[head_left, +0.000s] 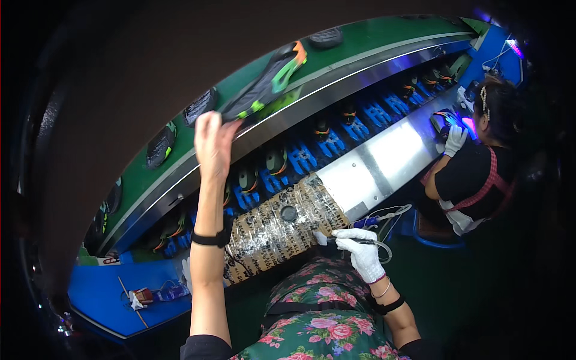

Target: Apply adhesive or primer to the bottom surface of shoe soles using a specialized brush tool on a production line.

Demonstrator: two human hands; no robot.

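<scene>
My bare left hand (215, 144) reaches up to the green belt, its fingers closed on the near end of a shoe sole (262, 83). That sole is black, with bright green and orange along its edge, and slants up to the right over the belt's metal edge. My right hand (363, 255), in a white glove, grips a brush (323, 238) with a pale tip and a thin tube trailing from it. The brush tip is just above the near edge of a bench section wrapped in brown printed tape (270, 228).
Dark shoe parts (161, 146) lie along the green belt (375, 36). Below it, blue holders (303, 157) carry more shoe parts in a row. At the right a co-worker (480, 144) in white gloves handles a shoe part under purple light. A blue bottle (171, 292) lies at the left.
</scene>
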